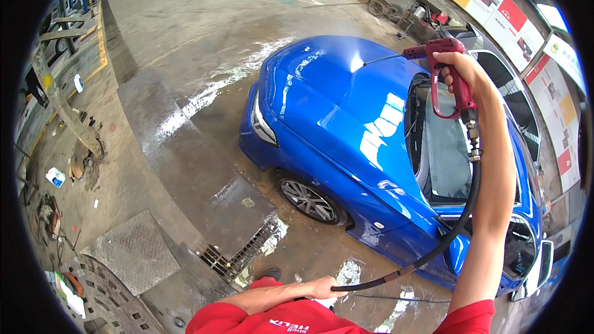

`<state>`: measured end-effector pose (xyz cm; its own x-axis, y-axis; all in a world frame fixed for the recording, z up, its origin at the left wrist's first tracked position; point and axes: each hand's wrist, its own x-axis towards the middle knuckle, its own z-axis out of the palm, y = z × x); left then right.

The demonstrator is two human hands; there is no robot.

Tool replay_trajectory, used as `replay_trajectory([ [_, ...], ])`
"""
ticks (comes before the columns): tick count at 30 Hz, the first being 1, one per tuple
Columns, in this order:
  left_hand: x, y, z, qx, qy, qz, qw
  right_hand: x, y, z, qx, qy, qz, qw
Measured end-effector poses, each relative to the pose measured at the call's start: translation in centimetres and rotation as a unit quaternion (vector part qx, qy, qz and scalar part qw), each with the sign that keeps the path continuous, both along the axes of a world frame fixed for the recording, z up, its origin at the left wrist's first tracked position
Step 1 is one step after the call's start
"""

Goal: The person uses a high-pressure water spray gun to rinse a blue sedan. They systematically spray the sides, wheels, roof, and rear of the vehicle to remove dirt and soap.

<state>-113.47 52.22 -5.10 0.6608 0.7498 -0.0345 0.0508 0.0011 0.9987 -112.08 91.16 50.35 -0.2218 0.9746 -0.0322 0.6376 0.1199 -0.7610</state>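
Observation:
My right hand (457, 68), raised at the upper right, grips a red pressure-washer spray gun (445, 47). A thin metal lance (384, 59) points left from the gun, and white spray (356, 62) leaves its tip over the bonnet (320, 93) of a blue car (394, 208). From metal couplings under the grip a black hose (457, 227) curves down to my left hand (325, 287), which is closed around it low in front of my body. The car's windscreen (445, 148) lies partly behind the gun and my right forearm.
Wet concrete surrounds the car's front wheel (308, 200). A floor drain grate (232, 255) lies near my foot (273, 273). A thin dark cable (399, 298) crosses the floor. A leaning post (65, 102) and white jugs (55, 177) are at left. Another car (503, 69) stands beyond the blue one.

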Motion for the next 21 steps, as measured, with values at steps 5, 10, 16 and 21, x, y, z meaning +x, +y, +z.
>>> replay_trajectory([
  [5,-0.5,0.1,1.3,0.003,0.005,-0.019,1.0,0.7,-0.1,-0.1,-0.016,0.006,0.002,1.0],
  [10,-0.2,-0.2,1.6,0.023,0.013,-0.03,0.999,0.0,-4.1,-0.1,-0.044,0.007,0.026,0.999],
  [16,1.6,-1.0,2.9,0.079,0.026,-0.096,0.992,2.9,-13.2,1.5,-0.073,0.006,0.038,0.997],
  [21,3.3,-2.0,3.7,0.103,0.082,-0.146,0.98,6.0,-20.3,2.5,-0.095,-0.004,-0.006,0.996],
])
